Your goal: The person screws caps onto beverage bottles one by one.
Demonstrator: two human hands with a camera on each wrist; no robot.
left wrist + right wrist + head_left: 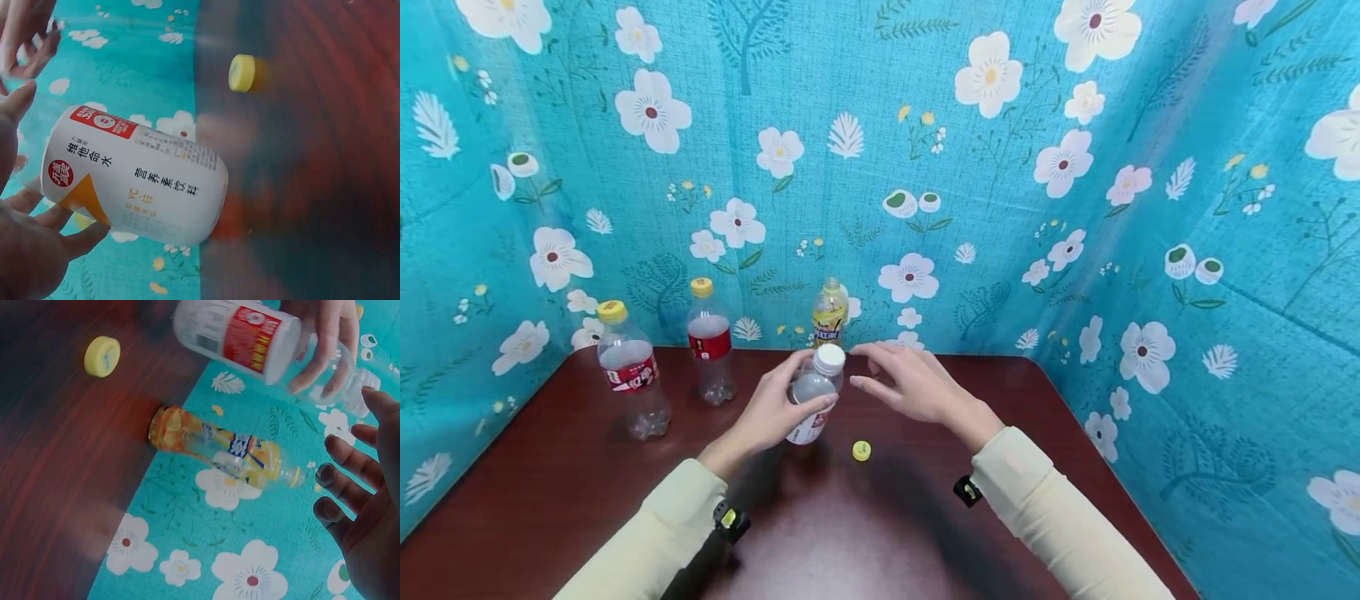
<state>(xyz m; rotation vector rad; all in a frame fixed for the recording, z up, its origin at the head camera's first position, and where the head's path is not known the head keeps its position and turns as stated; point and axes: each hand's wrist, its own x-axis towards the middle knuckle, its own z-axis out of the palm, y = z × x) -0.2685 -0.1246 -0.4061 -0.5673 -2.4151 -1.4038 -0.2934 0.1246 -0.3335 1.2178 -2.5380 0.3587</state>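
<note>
My left hand (772, 406) grips a clear bottle with a white cap (829, 358), its fingers and thumb round the upper body. The bottle's white label (137, 178) carries a red patch and an orange shape; the bottle looks lifted off the table and somewhat tilted. To the right of the cap is my right hand (917, 383), its fingers apart and loosely bent, with nothing between them. A yellow cap (861, 451) lies on the table below the hands. Behind the held bottle stands a capless bottle with a yellow-orange label (225, 447).
Two clear bottles with red labels and yellow caps, one nearer (634, 375) and one farther back (710, 342), stand at the left of the dark red table (820, 542). A blue flowered curtain (865, 108) encloses the back and sides.
</note>
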